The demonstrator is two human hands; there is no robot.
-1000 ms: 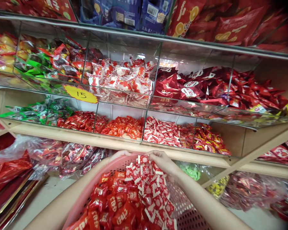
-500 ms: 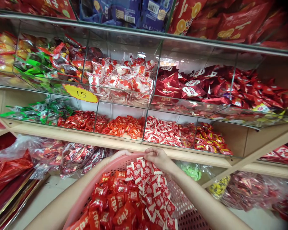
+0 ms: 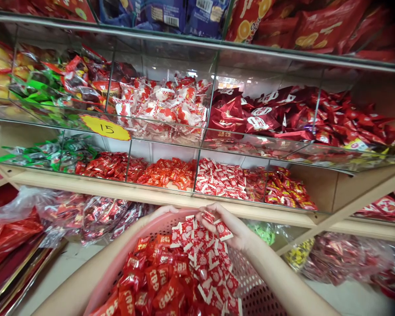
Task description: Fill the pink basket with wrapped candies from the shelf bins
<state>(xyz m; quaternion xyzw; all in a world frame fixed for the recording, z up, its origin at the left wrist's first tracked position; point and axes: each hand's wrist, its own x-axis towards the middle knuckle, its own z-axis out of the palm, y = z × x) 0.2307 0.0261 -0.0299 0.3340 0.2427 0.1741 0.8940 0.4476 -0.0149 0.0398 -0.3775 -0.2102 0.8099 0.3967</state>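
Observation:
A pink perforated plastic basket point(image 3: 141, 243) is tilted in front of me below the shelf edge. Larger red wrapped candies point(image 3: 159, 281) fill its left side, and small red-and-white wrapped candies point(image 3: 206, 263) lie along the middle and right. My left hand point(image 3: 163, 212) is closed around the far rim, its fingers partly hidden behind it. Over the rim's right part, my right hand point(image 3: 228, 224) has its fingers curled around a few small red-and-white candies point(image 3: 223, 230), with one showing at the palm and another between the fingers.
Glass-fronted shelves hold sorted candies, among them a red-and-white pile point(image 3: 220, 179) and an orange-red pile point(image 3: 171, 172) just beyond the basket. A yellow price tag point(image 3: 105, 127) reads 15. Bagged candies point(image 3: 345, 259) sit under the wooden shelf edge point(image 3: 95, 188).
My right hand has turned over from the basket's rim, and small red-and-white candies now show in its fingers. My left hand stays on the rim. The view has shifted slightly.

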